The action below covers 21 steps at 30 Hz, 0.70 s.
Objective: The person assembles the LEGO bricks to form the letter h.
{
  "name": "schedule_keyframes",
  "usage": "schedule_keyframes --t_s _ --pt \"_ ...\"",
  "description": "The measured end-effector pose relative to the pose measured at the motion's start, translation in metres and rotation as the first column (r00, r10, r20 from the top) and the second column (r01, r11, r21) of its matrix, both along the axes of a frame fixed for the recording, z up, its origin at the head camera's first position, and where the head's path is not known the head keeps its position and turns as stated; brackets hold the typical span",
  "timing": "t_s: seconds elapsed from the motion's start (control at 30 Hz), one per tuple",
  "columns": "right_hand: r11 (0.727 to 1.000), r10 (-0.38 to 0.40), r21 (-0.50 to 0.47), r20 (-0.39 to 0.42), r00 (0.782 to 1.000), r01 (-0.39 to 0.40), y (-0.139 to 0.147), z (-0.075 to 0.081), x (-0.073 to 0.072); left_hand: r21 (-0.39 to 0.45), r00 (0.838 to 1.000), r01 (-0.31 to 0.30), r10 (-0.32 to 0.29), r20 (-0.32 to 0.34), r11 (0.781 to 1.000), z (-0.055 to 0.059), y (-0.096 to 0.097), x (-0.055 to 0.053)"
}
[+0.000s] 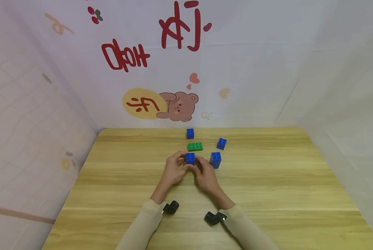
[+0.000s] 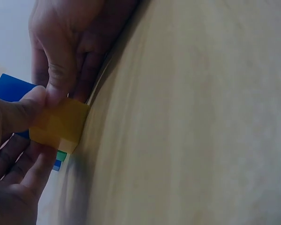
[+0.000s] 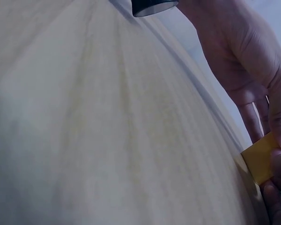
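Both hands meet around a small stack of toy bricks. A blue brick (image 1: 190,158) with studs is on top, and a yellow brick (image 2: 61,124) sits beneath it, resting on or just above the table. My left hand (image 1: 173,170) grips the stack from the left, its thumb on the near face. From the right, my right hand (image 1: 206,175) holds the same stack, with its thumb beside the left one in the left wrist view. The right wrist view shows only part of the yellow brick (image 3: 262,159) between the fingers. Fingers hide the stack's sides.
Just behind the stack lies a flat green brick (image 1: 195,147). A small blue brick (image 1: 190,133) stands near the table's back edge, another blue brick (image 1: 221,143) to the right. A taller blue block (image 1: 215,160) stands close beside the right hand. A printed cloth (image 1: 252,69) hangs behind.
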State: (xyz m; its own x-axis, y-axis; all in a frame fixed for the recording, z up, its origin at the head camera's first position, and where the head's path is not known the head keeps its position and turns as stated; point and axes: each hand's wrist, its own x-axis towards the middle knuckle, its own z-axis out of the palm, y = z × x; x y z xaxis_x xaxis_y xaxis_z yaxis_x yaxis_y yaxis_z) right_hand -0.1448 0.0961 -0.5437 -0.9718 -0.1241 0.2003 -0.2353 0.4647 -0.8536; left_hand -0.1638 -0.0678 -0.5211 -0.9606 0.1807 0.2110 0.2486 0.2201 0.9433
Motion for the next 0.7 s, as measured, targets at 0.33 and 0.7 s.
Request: schedule_keyframes --t_s 0.33,0.7 --pt "1.000 0.022 -0.006 0.022 1.000 -0.022 0.004 0.005 -0.002 -0.044 0.997 0.041 -0.038 0.064 0.998 0.007 -0.003 -0.006" --pt "0.995 0.088 0.033 0.067 0.994 -0.090 0.012 0.018 0.005 -0.088 0.984 0.092 -0.077 0.158 0.992 0.011 -0.006 -0.005"
